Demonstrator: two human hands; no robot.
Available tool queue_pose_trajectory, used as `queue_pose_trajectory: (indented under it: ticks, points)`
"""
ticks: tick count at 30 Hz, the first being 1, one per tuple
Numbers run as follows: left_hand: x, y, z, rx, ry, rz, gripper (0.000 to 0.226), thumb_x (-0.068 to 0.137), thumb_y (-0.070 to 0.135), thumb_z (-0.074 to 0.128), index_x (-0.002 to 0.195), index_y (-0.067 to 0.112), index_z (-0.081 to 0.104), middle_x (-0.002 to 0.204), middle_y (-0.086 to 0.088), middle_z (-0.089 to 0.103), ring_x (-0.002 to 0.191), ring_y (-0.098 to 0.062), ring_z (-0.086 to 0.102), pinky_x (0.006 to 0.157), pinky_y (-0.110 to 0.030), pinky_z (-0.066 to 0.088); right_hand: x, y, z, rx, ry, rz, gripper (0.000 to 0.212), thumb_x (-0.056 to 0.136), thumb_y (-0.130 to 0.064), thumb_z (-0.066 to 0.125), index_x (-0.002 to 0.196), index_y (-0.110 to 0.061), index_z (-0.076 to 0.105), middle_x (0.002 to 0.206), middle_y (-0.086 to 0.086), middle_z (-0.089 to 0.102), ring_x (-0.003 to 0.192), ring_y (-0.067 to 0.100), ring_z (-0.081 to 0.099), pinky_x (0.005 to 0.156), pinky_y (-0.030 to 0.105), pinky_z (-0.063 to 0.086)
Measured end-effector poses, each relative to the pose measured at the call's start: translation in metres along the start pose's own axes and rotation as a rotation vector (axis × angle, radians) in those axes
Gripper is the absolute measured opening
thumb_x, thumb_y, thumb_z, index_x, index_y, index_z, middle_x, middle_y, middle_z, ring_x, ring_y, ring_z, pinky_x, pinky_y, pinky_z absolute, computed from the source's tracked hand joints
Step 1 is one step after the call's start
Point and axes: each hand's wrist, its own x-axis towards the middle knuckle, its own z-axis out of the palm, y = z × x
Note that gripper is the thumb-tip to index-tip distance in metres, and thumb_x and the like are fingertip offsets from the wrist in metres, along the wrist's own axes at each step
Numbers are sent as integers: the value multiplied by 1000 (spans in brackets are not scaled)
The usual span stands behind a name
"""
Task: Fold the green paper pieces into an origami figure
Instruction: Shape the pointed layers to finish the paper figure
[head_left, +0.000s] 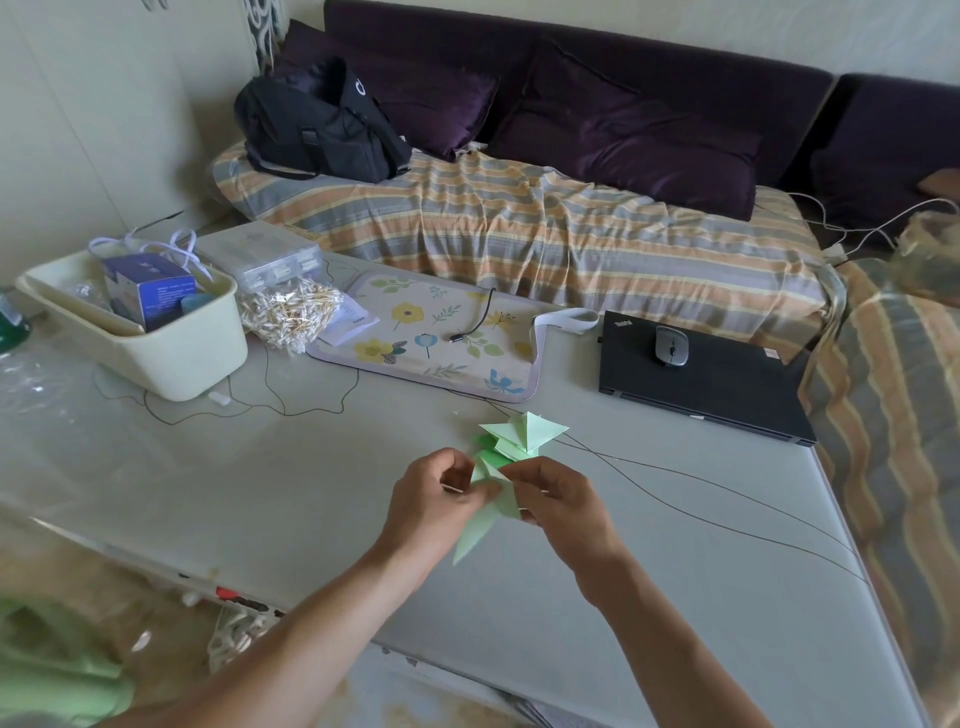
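From my head view, I have one green paper piece (491, 506) pinched between both hands, lifted a little above the surface (311, 467). My left hand (431, 501) curls its thumb and fingers round the piece's left edge; my right hand (558, 501) pinches the right edge from above, fingers bent over the paper. A long pointed flap hangs down toward me between my wrists.

To do this fold well, I judge I should line up the edges before pressing, keep both pinches close to the crease line so the thin paper does not buckle, and run a fingertip along the fold to sharpen it. Setting it down on the surface for the pressing would likely give a cleaner crease than working in the air.

The other folded green pieces (519, 439) lie on the surface just beyond my fingers, stacked loosely with triangular points sticking up, near but apart from the one I hold. A thin black cable (701, 499) runs past them to the right; I should keep the paper from snagging it.
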Motion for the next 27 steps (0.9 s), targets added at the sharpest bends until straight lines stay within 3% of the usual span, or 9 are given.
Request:
queue_pose_trajectory:
  ticks: [4,7,9,11,14,17,21,27]
  points:
    - [1,-3,0,59,14,0,15,80,26,81,73,19,69,61,15,64,59,-5,54,61,-23,41,-1,-2,1,41,-51,-11,21,98,-16,58,84,-11,73,75,3,61,77,16,58,82,36,57]
    - [0,-2,-2,98,14,-8,14,77,26,82,78,17,72,72,2,71,63,-11,59,64,-26,45,-2,-2,1,54,-51,25,41,100,-42,57,87,-7,73,78,7,67,79,16,63,83,37,60]
    - [0,-1,-3,159,1,4,14,75,28,84,79,19,74,74,4,74,65,-10,63,64,-22,47,-1,-2,0,77,-49,64,55,96,-59,55,90,-8,73,84,16,70,79,17,65,83,39,59]
    - [-2,-1,-2,219,-18,35,15,74,30,85,75,21,73,69,9,72,61,-5,61,59,-17,45,-1,-2,0,32,-61,59,62,87,-68,60,88,-7,70,78,14,64,75,18,60,78,40,53]
    - [-2,-3,-1,246,-30,56,16,75,30,84,70,21,72,61,13,67,54,0,54,55,-16,42,-2,-1,1,12,-70,22,38,89,-45,71,82,-8,69,70,-1,62,70,17,52,70,35,41]
    - [-1,-4,-2,275,-19,50,11,85,30,76,78,21,77,68,7,72,60,-4,55,60,-23,42,-3,-2,1,16,-61,15,21,90,-29,74,82,-10,72,70,0,66,67,16,56,69,33,47]
    - [0,-6,-1,314,-22,34,14,94,26,67,87,19,77,74,6,70,63,-6,54,58,-21,39,-2,-4,1,-37,-55,23,9,89,-16,73,83,-10,74,65,-2,66,59,13,56,63,21,48]
    - [-1,1,4,436,-102,48,33,106,32,43,77,17,50,70,4,53,73,-22,49,62,-33,33,-4,-2,2,-51,-59,24,6,87,-9,69,86,-12,74,69,-2,68,60,12,56,64,23,48]
